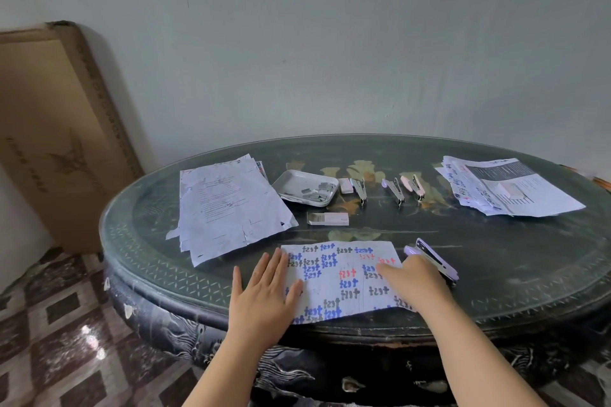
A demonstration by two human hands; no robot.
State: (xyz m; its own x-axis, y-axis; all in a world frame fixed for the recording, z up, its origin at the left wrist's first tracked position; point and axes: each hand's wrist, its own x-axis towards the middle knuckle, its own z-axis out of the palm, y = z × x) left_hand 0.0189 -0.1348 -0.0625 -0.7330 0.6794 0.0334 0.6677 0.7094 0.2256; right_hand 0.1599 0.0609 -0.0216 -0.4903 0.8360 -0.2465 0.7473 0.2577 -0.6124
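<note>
A sheet of paper [344, 277] covered with blue, red and black "test" stamps lies at the near edge of the dark oval table [515, 254]. My left hand [264, 287] lies flat with straight fingers on the sheet's left edge. My right hand [410, 281] rests on the sheet's right side, fingers pointing left. A purple stapler [436, 259], hinged open, lies just beyond my right hand, touching or nearly touching it.
A stack of papers [228, 205] lies at the left, another stack [509, 187] at the far right. A white tray [305, 188] with staples, three small staplers [396, 190] and a staple box [328, 219] sit mid-table. A cardboard box [56, 129] leans on the wall.
</note>
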